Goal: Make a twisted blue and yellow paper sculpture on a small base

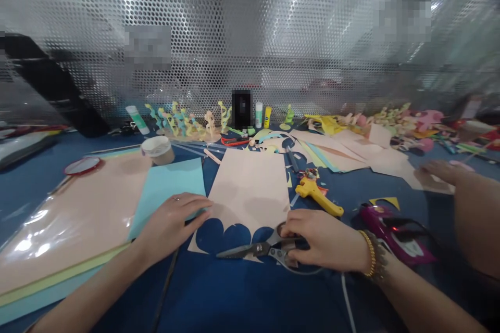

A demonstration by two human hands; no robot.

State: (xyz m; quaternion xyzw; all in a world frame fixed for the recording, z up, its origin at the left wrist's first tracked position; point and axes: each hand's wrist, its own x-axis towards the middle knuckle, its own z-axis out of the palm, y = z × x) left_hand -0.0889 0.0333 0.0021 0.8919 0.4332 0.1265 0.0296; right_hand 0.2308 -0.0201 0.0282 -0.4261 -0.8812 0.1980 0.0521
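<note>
A pale pink sheet of paper (252, 182) lies flat in front of me, with curved scallops cut out of its near edge. My left hand (177, 221) rests at its left side, fingers stretched out and fingertips at the paper's edge, partly over a light blue sheet (175, 179). My right hand (312, 237) is closed on the handles of a pair of scissors (250, 250). The scissors lie low over the cut edge, blades pointing left and looking closed. Part of the handles is hidden under my fingers.
A yellow glue gun (320, 197) and a purple device (398, 234) with a cable are at right. Another person's hand (441, 171) reaches in there. A white tub (157, 150), glue sticks (259, 114) and small paper figures (183, 122) stand at the back. Plastic-covered sheets (78, 213) lie left.
</note>
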